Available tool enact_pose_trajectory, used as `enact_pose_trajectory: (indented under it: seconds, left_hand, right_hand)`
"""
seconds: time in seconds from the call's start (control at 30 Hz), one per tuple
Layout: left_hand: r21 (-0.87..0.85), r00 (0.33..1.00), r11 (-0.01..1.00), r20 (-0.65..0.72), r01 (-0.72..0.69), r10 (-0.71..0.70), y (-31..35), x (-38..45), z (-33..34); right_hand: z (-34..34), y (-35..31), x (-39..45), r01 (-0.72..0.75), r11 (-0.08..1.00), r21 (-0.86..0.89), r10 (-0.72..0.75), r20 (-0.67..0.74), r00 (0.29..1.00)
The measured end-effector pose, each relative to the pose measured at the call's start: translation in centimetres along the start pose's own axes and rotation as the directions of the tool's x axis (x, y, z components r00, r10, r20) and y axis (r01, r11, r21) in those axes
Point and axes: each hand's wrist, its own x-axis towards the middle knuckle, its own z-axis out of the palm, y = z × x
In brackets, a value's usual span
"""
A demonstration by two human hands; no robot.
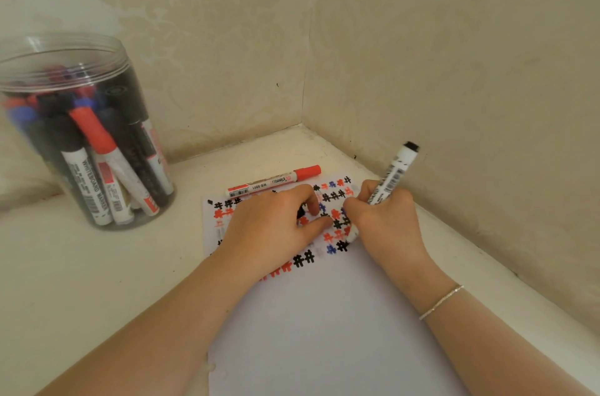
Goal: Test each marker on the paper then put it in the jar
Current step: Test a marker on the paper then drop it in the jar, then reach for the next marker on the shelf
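Right hand [386,217] fingers grip black marker [391,176], tip down on paper [324,314]. Left hand [269,227] fingers curl around black cap [301,210]. Red marker [272,183] lies at paper's far edge. Jar [81,132] stands far left on bench [97,266].

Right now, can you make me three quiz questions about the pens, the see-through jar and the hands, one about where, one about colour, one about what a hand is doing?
1. Where is the red-capped white marker lying?
A. in the jar
B. at the far edge of the white paper sheet
C. in a hand

2. What colour is the end of the white marker held upright?
A. black
B. green
C. yellow

3. What is the right hand doing?
A. resting flat
B. gripping that marker
C. lifting the clear plastic jar

Answers: 1 B, it lies beyond the hash marks; 2 A, its top end is black; 3 B, fingers curl round the barrel.
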Motion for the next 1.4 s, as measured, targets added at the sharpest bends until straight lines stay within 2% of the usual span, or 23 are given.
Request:
enact_pose_trajectory:
  seconds: [0.1,0.2,0.3,0.37,0.57,0.77,1.0,1.1,1.17,1.23,1.3,1.37,1.4]
  left_hand:
    - [-0.059,1.0,0.998,0.006,-0.004,0.005,0.2,-0.1,-0.2]
    - [-0.285,1.0,0.958,0.019,0.025,-0.02,0.0,-0.2,-0.4]
    - [-0.408,1.0,0.913,0.025,0.017,-0.008,-0.1,-0.2,-0.5]
    - [-0.401,0.999,0.916,0.042,-0.008,0.027,0.0,-0.2,-0.6]
    - [-0.339,0.995,0.94,0.072,-0.047,0.075,-0.2,-0.2,-0.4]
    - [-0.333,0.995,0.941,0.059,-0.059,0.083,-0.1,-0.4,-0.3]
    - [-0.346,0.987,0.926,-0.01,-0.152,0.158,-0.3,-0.3,-0.2]
    - [-0.397,0.979,0.895,-0.058,-0.204,0.197,0.1,-0.5,-0.7]
    - [-0.414,0.974,0.882,-0.078,-0.225,0.212,0.4,-0.7,-1.0]
    - [-0.443,0.979,0.873,-0.072,-0.202,0.19,0.7,-0.8,-1.1]
    - [-0.479,0.988,0.865,-0.045,-0.148,0.144,0.8,-0.8,-1.1]
    - [-0.502,0.995,0.86,-0.047,-0.097,0.085,0.7,-0.9,-1.1]
    - [-0.525,0.997,0.848,-0.064,-0.075,0.049,0.6,-1.0,-1.1]
  right_hand:
    - [-0.6,-0.2,0.1,-0.011,0.973,0.23,0.017,-0.021,1.0]
    - [-1.1,-0.5,0.2,-0.032,0.907,0.42,0.016,0.042,0.999]
    - [-1.6,-0.6,0.5,-0.144,0.716,0.683,0.057,0.148,0.987]
    - [-1.8,-0.8,0.7,-0.187,0.646,0.74,0.086,0.173,0.981]
    - [-1.5,-0.7,0.4,-0.114,0.791,0.601,0.071,0.094,0.993]
    - [-1.4,-0.7,0.4,-0.114,0.818,0.564,0.073,0.095,0.993]
    - [-1.5,-0.7,0.2,-0.132,0.891,0.433,0.004,0.284,0.959]
    - [-1.8,-0.8,0.1,-0.18,0.863,0.472,-0.015,0.381,0.925]
    - [-2.0,-1.0,0.1,-0.259,0.798,0.544,0.0,0.43,0.903]
    - [-2.1,-1.0,0.4,-0.266,0.751,0.604,0.034,0.366,0.93]
    - [-2.0,-0.6,0.7,-0.137,0.814,0.565,0.049,0.168,0.985]
    - [-1.7,-0.2,0.8,-0.001,0.936,0.353,-0.009,0.027,1.0]
    - [-1.5,-0.1,0.7,0.046,0.97,0.24,-0.054,0.025,0.998]
